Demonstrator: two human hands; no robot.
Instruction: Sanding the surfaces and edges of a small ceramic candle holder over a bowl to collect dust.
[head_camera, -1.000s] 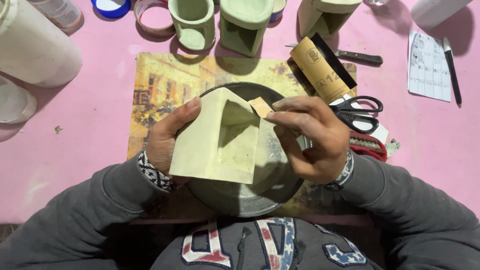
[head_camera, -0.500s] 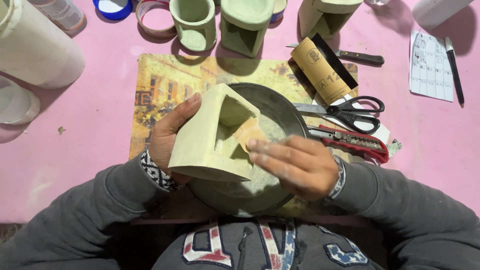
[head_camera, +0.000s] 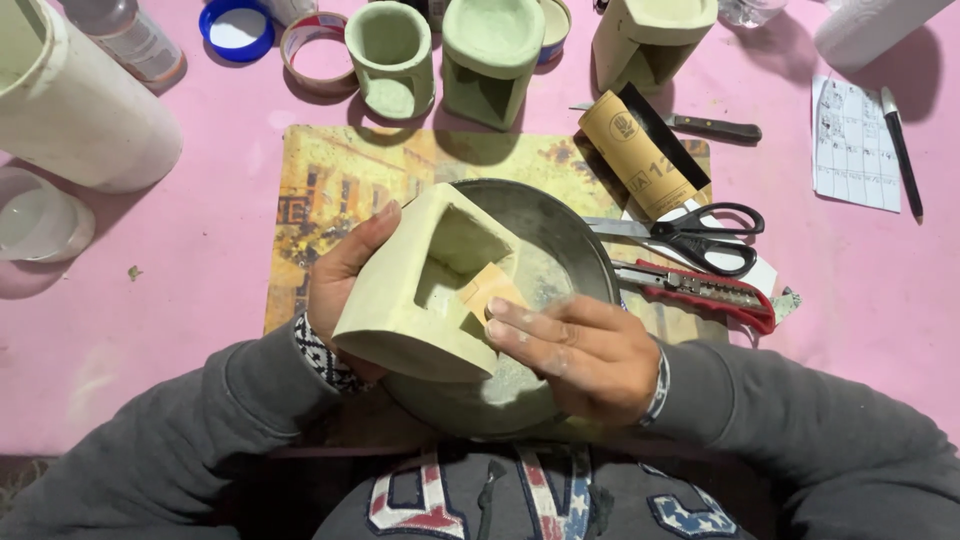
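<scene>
Centrally, a pale green cast block (head_camera: 400, 310) with a square hollow is held tilted over a grey metal pan (head_camera: 570, 240), which sits on a printed yellow mat (head_camera: 330, 180) on the pink table (head_camera: 150, 300). The left hand (head_camera: 345, 275) is clamped around the block's left side, thumb up along its upper edge, fingers hidden underneath. The right hand (head_camera: 580, 350) lies at the block's right edge, fingertips pressing a small tan piece of sandpaper (head_camera: 490, 290) against the rim of the hollow; the 2 hands are close but not touching, with the block between them. Just right of the pan lie black-handled scissors (head_camera: 700, 235) and a red utility knife (head_camera: 700, 290), with a roll of tan sandpaper (head_camera: 635, 155) above them. Along the table's far edge stand 3 similar green castings (head_camera: 495, 60), well apart from the hands.
</scene>
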